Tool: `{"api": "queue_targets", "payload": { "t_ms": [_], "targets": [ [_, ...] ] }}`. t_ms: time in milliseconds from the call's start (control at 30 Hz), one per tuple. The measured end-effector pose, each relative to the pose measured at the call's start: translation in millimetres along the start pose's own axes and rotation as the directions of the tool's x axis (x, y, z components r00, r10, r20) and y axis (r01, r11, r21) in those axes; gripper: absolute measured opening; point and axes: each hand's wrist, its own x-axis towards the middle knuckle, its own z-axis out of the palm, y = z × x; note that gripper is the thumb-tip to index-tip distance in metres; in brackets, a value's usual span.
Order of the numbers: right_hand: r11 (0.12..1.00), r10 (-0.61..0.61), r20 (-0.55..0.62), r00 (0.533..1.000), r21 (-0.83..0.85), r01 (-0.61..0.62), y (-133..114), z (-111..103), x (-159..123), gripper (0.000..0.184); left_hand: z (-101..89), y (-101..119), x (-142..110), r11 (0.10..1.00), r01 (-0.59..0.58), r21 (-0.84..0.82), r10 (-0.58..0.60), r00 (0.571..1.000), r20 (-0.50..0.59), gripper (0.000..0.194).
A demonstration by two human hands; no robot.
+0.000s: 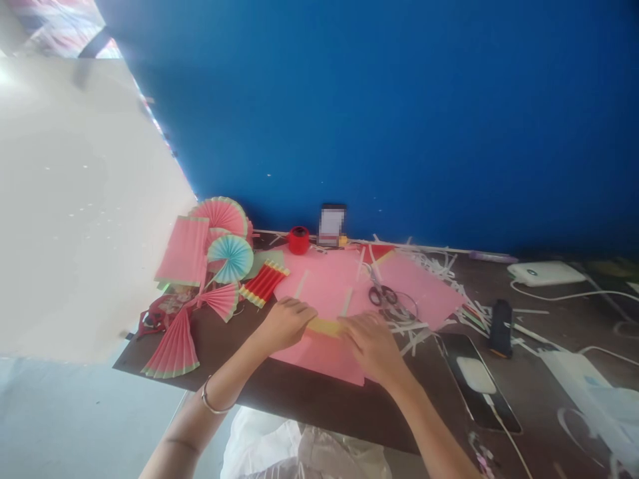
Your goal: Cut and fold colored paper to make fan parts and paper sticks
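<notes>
My left hand (287,324) grips the left end of a yellow folded paper strip (324,327), its fingers curled over it. At the strip's other end, the fingers of my right hand (372,342) are bent and pressed together on it; their tips are partly hidden. Beneath both hands lie pink paper sheets (324,362), with pale narrow strips on them. A red pleated paper piece with yellow ends (264,283) rests just beyond my left hand. Scissors with dark handles (383,295) lie on the pink paper beyond my right hand.
Pink folded paper fans (172,342) and a blue one (230,258) are piled at the left of the dark table (234,366). A red tape roll (298,241) and a propped phone (332,225) stand at the back. Paper scraps (429,263), a phone (479,382) and cables lie rightward.
</notes>
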Motion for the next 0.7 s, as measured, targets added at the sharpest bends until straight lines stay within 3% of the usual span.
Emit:
{"api": "queue_targets", "payload": {
  "t_ms": [267, 567, 700],
  "targets": [
    [0.996, -0.055, -0.053, 0.997, 0.067, 0.059, -5.4, 5.3, 8.4, 0.024, -0.9, 5.9, 0.6, 0.997, -0.062, -0.052, 0.061, 0.998, -0.034, 0.020],
    [0.996, -0.081, -0.036, 0.996, 0.021, 0.082, 0.9, -11.8, 2.5, 0.023, 1.7, -4.2, -11.9, 0.995, -0.063, -0.072, 0.054, 0.992, -0.112, 0.021],
    [0.995, -0.095, -0.069, 0.993, 0.006, 0.096, 10.4, -24.9, -2.0, 0.025, -3.5, -11.8, -19.2, 0.991, -0.049, -0.128, 0.038, 0.995, -0.091, 0.018]
  ]
}}
